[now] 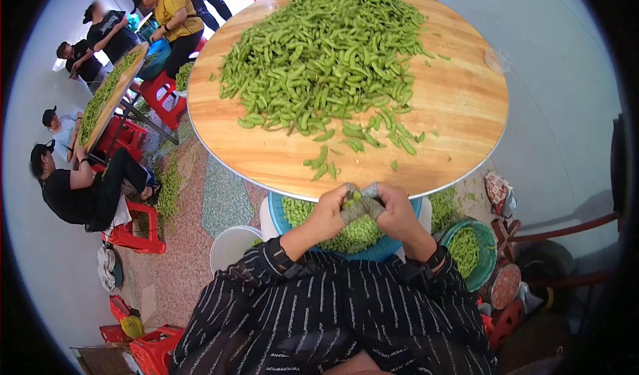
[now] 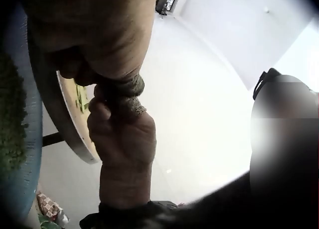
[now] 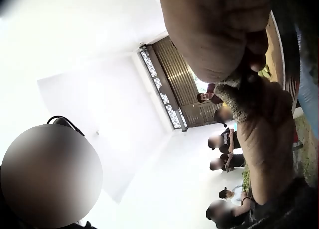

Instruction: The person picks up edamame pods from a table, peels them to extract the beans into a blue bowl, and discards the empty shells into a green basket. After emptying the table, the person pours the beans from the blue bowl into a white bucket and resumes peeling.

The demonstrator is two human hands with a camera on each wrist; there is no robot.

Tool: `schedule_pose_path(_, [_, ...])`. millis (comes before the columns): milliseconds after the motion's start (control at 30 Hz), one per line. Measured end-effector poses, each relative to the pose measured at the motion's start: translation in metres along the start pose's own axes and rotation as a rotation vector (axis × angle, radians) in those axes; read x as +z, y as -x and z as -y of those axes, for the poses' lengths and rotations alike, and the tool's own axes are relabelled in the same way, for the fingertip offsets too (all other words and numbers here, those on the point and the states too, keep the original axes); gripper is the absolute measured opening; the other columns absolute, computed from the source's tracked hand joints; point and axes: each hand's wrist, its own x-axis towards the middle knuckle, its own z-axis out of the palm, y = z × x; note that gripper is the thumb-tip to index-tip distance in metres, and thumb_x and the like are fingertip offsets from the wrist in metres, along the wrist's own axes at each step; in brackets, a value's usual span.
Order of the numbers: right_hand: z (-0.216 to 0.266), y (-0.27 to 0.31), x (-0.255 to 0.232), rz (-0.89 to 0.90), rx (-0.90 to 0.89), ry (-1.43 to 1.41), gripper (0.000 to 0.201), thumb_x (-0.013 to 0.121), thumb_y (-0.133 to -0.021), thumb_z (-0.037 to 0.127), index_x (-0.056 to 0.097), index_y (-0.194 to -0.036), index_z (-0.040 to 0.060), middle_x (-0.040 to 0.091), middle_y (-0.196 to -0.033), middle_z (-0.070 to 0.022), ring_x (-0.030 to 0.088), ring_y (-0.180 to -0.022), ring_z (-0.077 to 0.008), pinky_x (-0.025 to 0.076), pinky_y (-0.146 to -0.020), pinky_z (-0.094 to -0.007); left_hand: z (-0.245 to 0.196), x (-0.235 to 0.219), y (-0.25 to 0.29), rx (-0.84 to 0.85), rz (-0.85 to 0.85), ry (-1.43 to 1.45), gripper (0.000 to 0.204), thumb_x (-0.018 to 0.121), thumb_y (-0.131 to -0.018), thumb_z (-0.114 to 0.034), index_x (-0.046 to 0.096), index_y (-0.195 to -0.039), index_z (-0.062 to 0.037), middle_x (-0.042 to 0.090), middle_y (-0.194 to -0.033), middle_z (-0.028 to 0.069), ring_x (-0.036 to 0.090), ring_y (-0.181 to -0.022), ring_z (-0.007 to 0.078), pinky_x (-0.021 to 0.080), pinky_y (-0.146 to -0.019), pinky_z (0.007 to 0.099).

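My left hand (image 1: pixel 325 216) and right hand (image 1: pixel 399 216) meet at the near edge of the round table, above a blue basin (image 1: pixel 276 216) of shelled green beans (image 1: pixel 356 235). Between their fingertips they pinch a green edamame pod (image 1: pixel 356 196), mostly hidden by the fingers. Grey wrapping (image 1: pixel 363 208) covers the thumbs and some fingertips. Both wrist views show the thumbs pressed close together, with the pod out of sight behind them. A big heap of edamame pods (image 1: pixel 326 49) covers much of the wooden tabletop (image 1: pixel 459 122), and a few loose pods (image 1: pixel 322 162) lie near my hands.
A white bucket (image 1: pixel 223 248) stands at left and a green basket of pods (image 1: pixel 489 248) at right. A wooden chair (image 1: pixel 566 228) is farther right. Several people sit or stand around another table (image 1: pixel 123 85) at left, with red stools (image 1: pixel 143 228) about.
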Motion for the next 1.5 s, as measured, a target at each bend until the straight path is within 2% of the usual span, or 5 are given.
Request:
schedule_pose_path(367, [0.009, 0.006, -0.01, 0.203, 0.299, -0.366, 0.012, 0.055, -0.077, 0.01, 0.056, -0.087, 0.0028, 0.053, -0.072, 0.0026, 0.046, -0.059, -0.0049, 0.038, -0.053, -0.0195, -0.004, -0.008, 0.015, -0.41, 0.144, 0.632, 0.02, 0.05, -0.085, -0.025, 0.049, -0.089, -0.0046, 0.039, -0.054, -0.0009, 0.032, -0.043, 0.0058, 0.026, -0.041, 0.019])
schedule_pose_path(867, [-0.001, 0.011, 0.002, -0.028, 0.19, 0.026, 0.01, 0.05, -0.07, 0.0, 0.055, -0.079, -0.0026, 0.055, -0.067, -0.0008, 0.046, -0.063, -0.0061, 0.039, -0.057, -0.0231, 0.015, -0.013, 0.028, -0.376, 0.164, 0.093, 0.028, 0.042, -0.086, -0.013, 0.041, -0.113, -0.0055, 0.044, -0.082, -0.0048, 0.039, -0.066, 0.0035, 0.034, -0.056, 0.0172])
schedule_pose_path(1067, [-0.001, 0.012, -0.004, 0.037, 0.141, 0.289, 0.012, 0.054, -0.069, 0.004, 0.053, -0.078, -0.004, 0.056, -0.065, -0.0096, 0.049, -0.06, -0.0125, 0.039, -0.055, -0.028, -0.023, -0.021, 0.03, -0.151, 0.34, -0.973, 0.024, 0.054, -0.068, -0.008, 0.049, -0.091, -0.0005, 0.052, -0.084, 0.0214, 0.05, -0.08, 0.0381, 0.04, -0.065, 0.0429])
schedule_pose_path(1267, [0.004, 0.01, 0.0, 0.22, -0.138, 0.671, 0.017, 0.047, -0.054, -0.001, 0.046, -0.072, -0.003, 0.049, -0.065, -0.0218, 0.048, -0.069, -0.0416, 0.037, -0.059, -0.0449, -0.03, -0.019, 0.019, -0.08, 0.311, -0.829, 0.019, 0.053, -0.071, -0.013, 0.047, -0.082, 0.0003, 0.054, -0.07, 0.0195, 0.051, -0.07, 0.04, 0.039, -0.059, 0.0436])
schedule_pose_path(1500, [0.002, 0.014, -0.002, 0.009, -0.079, 0.389, 0.014, 0.056, -0.069, 0.005, 0.051, -0.08, -0.0023, 0.053, -0.063, -0.0144, 0.051, -0.058, -0.0309, 0.039, -0.055, -0.0376, -0.008, -0.015, 0.015, -0.052, 0.125, -0.449, 0.022, 0.047, -0.082, -0.02, 0.049, -0.091, 0.0, 0.055, -0.074, 0.0142, 0.055, -0.07, 0.0291, 0.041, -0.062, 0.0356])
